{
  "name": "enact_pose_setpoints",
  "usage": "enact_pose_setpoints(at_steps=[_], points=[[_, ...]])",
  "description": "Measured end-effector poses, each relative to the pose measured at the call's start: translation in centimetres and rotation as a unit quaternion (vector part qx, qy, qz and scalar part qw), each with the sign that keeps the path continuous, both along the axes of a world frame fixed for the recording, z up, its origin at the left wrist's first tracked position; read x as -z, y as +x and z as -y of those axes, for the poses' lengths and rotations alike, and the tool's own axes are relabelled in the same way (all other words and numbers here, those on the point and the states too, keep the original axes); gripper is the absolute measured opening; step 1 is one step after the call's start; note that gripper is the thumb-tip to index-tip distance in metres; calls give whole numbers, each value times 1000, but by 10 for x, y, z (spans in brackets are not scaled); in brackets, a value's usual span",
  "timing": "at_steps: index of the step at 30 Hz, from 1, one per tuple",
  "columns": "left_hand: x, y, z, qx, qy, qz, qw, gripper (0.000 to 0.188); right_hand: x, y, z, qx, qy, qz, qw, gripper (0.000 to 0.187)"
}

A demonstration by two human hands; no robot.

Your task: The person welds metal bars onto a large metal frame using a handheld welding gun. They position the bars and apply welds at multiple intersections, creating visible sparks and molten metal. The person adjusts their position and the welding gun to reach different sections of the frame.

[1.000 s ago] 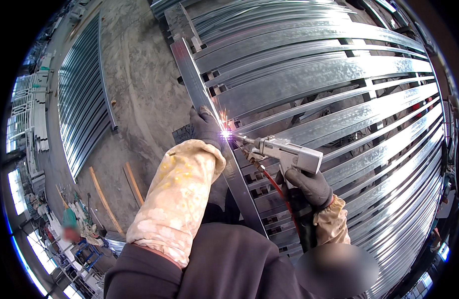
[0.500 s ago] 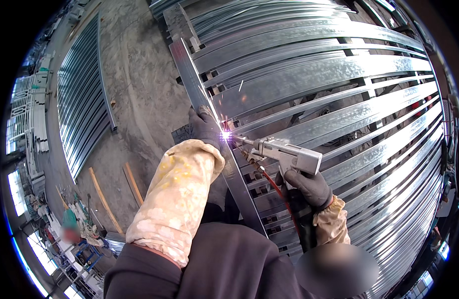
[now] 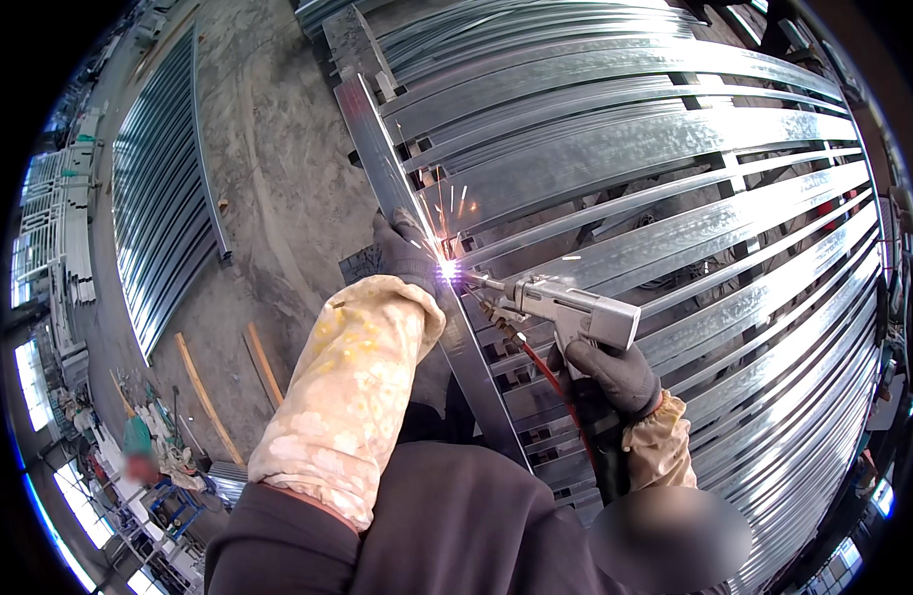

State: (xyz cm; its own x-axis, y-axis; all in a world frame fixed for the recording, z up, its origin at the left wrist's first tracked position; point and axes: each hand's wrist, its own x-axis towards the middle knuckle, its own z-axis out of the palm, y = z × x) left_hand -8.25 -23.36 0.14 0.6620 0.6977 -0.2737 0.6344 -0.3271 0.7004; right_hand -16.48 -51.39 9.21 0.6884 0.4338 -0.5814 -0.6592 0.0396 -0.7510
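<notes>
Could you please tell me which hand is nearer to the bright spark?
Left: the left hand is just left of the bright spark; the right hand, holding the welding gun, is farther away, rightward.

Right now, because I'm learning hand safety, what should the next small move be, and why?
Perhaps ease the left hand away from the bright glow: it touches the metal bar close by, sparks spray near it, and the right hand holds the silver gun aimed at the glow.
</notes>
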Motion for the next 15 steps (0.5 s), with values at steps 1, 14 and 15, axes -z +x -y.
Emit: enact_pose_setpoints(at_steps=[1, 14, 15], points=[[4, 0, -3, 3, 8, 7, 1000, 51, 0, -1, 0, 0, -3, -3, 1000, 37], [3, 1, -2, 5, 2, -6, 1000, 53, -3, -3, 3, -3, -7, -17, 1000, 40], [1, 1, -2, 8, -13, -9, 1000, 53, -6, -2, 2, -4, -1, -25, 1000, 41]])
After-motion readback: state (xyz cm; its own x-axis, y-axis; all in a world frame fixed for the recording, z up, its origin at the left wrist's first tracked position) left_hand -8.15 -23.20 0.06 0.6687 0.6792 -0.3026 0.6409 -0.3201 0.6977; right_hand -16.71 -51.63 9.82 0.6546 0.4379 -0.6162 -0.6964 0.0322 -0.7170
